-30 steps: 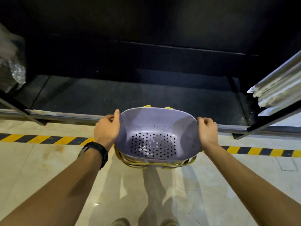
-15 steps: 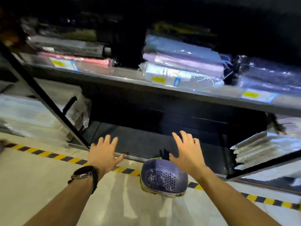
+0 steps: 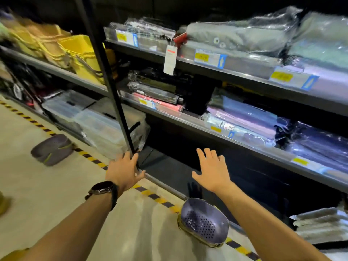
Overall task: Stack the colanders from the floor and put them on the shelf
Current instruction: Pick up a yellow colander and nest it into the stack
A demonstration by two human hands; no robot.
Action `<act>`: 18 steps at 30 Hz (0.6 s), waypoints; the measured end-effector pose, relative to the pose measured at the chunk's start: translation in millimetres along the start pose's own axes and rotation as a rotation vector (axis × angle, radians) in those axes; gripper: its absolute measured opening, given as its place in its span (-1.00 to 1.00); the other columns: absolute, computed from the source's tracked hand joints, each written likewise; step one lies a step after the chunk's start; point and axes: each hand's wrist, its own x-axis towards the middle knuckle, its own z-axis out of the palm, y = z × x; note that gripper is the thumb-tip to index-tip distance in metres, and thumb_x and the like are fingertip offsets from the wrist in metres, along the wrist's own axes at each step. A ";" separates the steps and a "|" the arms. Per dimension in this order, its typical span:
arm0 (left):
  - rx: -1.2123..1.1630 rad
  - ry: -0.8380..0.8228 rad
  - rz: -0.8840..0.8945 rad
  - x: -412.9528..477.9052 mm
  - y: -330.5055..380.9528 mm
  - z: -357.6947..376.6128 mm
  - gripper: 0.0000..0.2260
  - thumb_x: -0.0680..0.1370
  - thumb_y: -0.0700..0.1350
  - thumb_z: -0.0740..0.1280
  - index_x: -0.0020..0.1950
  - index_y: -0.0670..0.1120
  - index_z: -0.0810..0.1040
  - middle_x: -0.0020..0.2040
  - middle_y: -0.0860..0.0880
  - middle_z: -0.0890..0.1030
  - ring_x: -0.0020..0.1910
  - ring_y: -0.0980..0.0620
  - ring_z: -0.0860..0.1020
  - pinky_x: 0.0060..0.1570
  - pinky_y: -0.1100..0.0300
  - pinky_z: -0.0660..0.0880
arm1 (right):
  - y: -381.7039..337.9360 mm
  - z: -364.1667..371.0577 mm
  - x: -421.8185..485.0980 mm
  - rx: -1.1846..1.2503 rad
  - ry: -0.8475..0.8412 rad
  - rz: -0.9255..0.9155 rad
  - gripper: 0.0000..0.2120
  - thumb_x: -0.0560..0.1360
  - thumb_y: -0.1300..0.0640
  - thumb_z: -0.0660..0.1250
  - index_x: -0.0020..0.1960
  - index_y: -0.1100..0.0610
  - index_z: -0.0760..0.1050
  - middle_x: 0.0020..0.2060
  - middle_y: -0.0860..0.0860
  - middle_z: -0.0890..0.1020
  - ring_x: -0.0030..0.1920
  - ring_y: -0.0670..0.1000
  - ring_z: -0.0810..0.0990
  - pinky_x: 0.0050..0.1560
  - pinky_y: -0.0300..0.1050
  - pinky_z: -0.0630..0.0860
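Observation:
A stack of colanders point(image 3: 204, 223), purple on top with a perforated bottom and yellowish ones beneath, rests on the floor by the striped line in front of the dark bottom shelf point(image 3: 169, 172). My left hand point(image 3: 124, 171), with a watch on the wrist, is raised with fingers spread, touching nothing. My right hand point(image 3: 211, 171) is also raised and spread above the stack, apart from it. Two more grey colanders point(image 3: 51, 148) with green trim lie upside down on the floor at far left.
A black upright post point(image 3: 111, 91) of the shelving stands just behind my left hand. The upper shelves point(image 3: 235, 76) hold wrapped packages and yellow tubs point(image 3: 79, 51). Clear plastic boxes point(image 3: 98, 125) fill the lower left bay. White sheets point(image 3: 320, 223) lie at lower right.
Both hands let go of the colander stack, which now sits on the floor. The view has swung up and left, showing the upper shelves and the grey colanders at left.

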 end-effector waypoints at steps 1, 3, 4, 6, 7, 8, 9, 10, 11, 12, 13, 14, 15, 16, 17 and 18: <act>-0.007 0.002 -0.033 -9.4 -6.7 -1.7 -0.37 0.51 0.36 0.12 0.48 0.04 0.26 0.27 -0.05 0.44 0.22 -0.12 0.43 0.02 -0.02 0.47 | -9.1 -4.4 3.7 -0.003 0.011 -0.037 -0.22 0.53 -0.23 0.20 0.58 0.11 0.00 0.50 0.12 0.21 0.45 0.17 0.22 0.38 0.15 0.23; -0.029 0.005 -0.115 -29.8 -22.4 -2.6 -0.38 0.51 0.36 0.13 0.47 0.04 0.28 0.25 -0.05 0.46 0.22 -0.11 0.43 0.01 -0.02 0.47 | -28.8 -11.9 11.8 -0.007 0.026 -0.107 -0.24 0.53 -0.22 0.21 0.57 0.11 0.03 0.49 0.12 0.21 0.45 0.16 0.23 0.38 0.14 0.25; -0.032 -0.006 -0.160 -41.4 -32.3 -2.4 -0.38 0.52 0.36 0.12 0.46 0.04 0.29 0.26 -0.04 0.47 0.22 -0.10 0.44 0.00 0.00 0.47 | -40.6 -15.0 15.7 -0.001 0.025 -0.138 -0.25 0.53 -0.22 0.21 0.57 0.11 0.04 0.49 0.12 0.22 0.45 0.16 0.23 0.38 0.14 0.26; -0.015 -0.030 -0.250 -66.3 -54.8 -0.4 -0.40 0.53 0.38 0.09 0.45 0.04 0.30 0.27 -0.03 0.47 0.22 -0.09 0.45 -0.01 0.03 0.48 | -68.0 -18.1 22.1 0.003 0.021 -0.211 -0.25 0.53 -0.22 0.22 0.56 0.10 0.07 0.48 0.12 0.23 0.44 0.16 0.24 0.37 0.14 0.28; -0.014 -0.037 -0.292 -79.4 -67.0 0.5 -0.40 0.53 0.38 0.09 0.44 0.04 0.30 0.27 -0.03 0.48 0.21 -0.08 0.45 0.00 0.04 0.48 | -83.3 -18.6 24.7 -0.001 0.019 -0.254 -0.25 0.53 -0.23 0.23 0.56 0.10 0.07 0.48 0.12 0.23 0.44 0.16 0.25 0.36 0.14 0.29; -0.020 -0.041 -0.331 -92.2 -79.1 0.9 -0.41 0.54 0.37 0.09 0.43 0.04 0.31 0.26 -0.03 0.48 0.21 -0.07 0.46 0.00 0.04 0.49 | -99.5 -19.1 27.1 -0.004 0.018 -0.294 -0.25 0.52 -0.23 0.23 0.56 0.10 0.08 0.47 0.12 0.24 0.43 0.16 0.26 0.35 0.14 0.30; -0.027 -0.042 -0.370 -104.9 -91.6 0.5 -0.42 0.54 0.37 0.10 0.42 0.04 0.31 0.25 -0.03 0.48 0.20 -0.07 0.46 -0.01 0.04 0.49 | -116.7 -19.8 29.2 -0.002 0.022 -0.332 -0.25 0.52 -0.24 0.24 0.55 0.10 0.08 0.46 0.11 0.25 0.41 0.16 0.27 0.33 0.13 0.31; -0.034 -0.044 -0.411 -118.3 -104.4 -0.3 -0.42 0.54 0.36 0.10 0.42 0.04 0.32 0.25 -0.04 0.47 0.19 -0.07 0.46 -0.02 0.05 0.49 | -135.3 -20.4 30.7 0.003 0.025 -0.370 -0.24 0.51 -0.24 0.25 0.55 0.10 0.09 0.44 0.11 0.26 0.40 0.16 0.28 0.32 0.12 0.32; -0.037 -0.048 -0.453 -131.9 -117.4 -0.6 -0.42 0.54 0.36 0.11 0.42 0.03 0.32 0.25 -0.04 0.47 0.18 -0.07 0.47 -0.04 0.05 0.48 | -154.8 -20.9 31.5 0.008 0.027 -0.412 -0.23 0.50 -0.24 0.26 0.54 0.11 0.11 0.43 0.11 0.28 0.38 0.15 0.29 0.30 0.11 0.33; -0.036 -0.053 -0.492 -145.3 -130.6 0.0 -0.42 0.53 0.36 0.12 0.42 0.03 0.32 0.25 -0.04 0.47 0.18 -0.08 0.47 -0.06 0.06 0.48 | -174.7 -21.5 32.1 0.007 0.026 -0.453 -0.24 0.49 -0.25 0.27 0.53 0.11 0.13 0.41 0.11 0.30 0.36 0.15 0.30 0.27 0.11 0.34; -0.035 -0.057 -0.529 -158.4 -143.7 1.2 -0.41 0.53 0.36 0.13 0.42 0.03 0.32 0.25 -0.05 0.46 0.17 -0.08 0.47 -0.07 0.06 0.48 | -194.9 -22.5 32.4 0.003 0.025 -0.492 -0.25 0.48 -0.25 0.28 0.51 0.11 0.16 0.39 0.11 0.32 0.35 0.15 0.31 0.26 0.11 0.35; -0.041 -0.059 -0.564 -171.2 -156.9 2.3 -0.41 0.53 0.36 0.13 0.42 0.03 0.33 0.25 -0.05 0.46 0.17 -0.08 0.48 -0.07 0.06 0.49 | -215.2 -23.4 32.3 0.000 0.022 -0.527 -0.26 0.47 -0.26 0.28 0.49 0.11 0.18 0.38 0.10 0.33 0.34 0.15 0.32 0.26 0.12 0.35; -0.052 -0.059 -0.596 -183.5 -170.0 2.9 -0.41 0.53 0.36 0.14 0.42 0.02 0.33 0.24 -0.05 0.46 0.16 -0.08 0.48 -0.08 0.05 0.50 | -235.5 -24.1 32.3 0.004 0.017 -0.557 -0.27 0.45 -0.26 0.28 0.48 0.10 0.20 0.36 0.10 0.34 0.34 0.15 0.32 0.26 0.12 0.35; -0.060 -0.060 -0.627 -195.7 -183.9 3.3 -0.42 0.53 0.36 0.14 0.41 0.02 0.33 0.24 -0.05 0.46 0.16 -0.08 0.49 -0.08 0.05 0.51 | -256.1 -24.5 32.1 0.013 0.012 -0.587 -0.29 0.45 -0.25 0.28 0.46 0.09 0.22 0.35 0.09 0.36 0.34 0.14 0.32 0.26 0.13 0.35; -0.061 -0.063 -0.659 -208.3 -197.7 3.9 -0.42 0.53 0.36 0.13 0.41 0.02 0.33 0.23 -0.05 0.47 0.16 -0.08 0.49 -0.09 0.05 0.51 | -276.9 -25.2 31.6 0.021 0.005 -0.620 -0.30 0.44 -0.25 0.28 0.45 0.08 0.23 0.33 0.09 0.37 0.33 0.14 0.33 0.25 0.14 0.34; -0.055 -0.071 -0.693 -221.4 -211.3 5.0 -0.42 0.53 0.36 0.13 0.41 0.02 0.33 0.23 -0.05 0.47 0.16 -0.08 0.49 -0.11 0.05 0.49 | -298.1 -26.0 30.2 0.027 -0.006 -0.655 -0.30 0.44 -0.26 0.28 0.44 0.08 0.23 0.32 0.08 0.38 0.33 0.14 0.33 0.26 0.14 0.33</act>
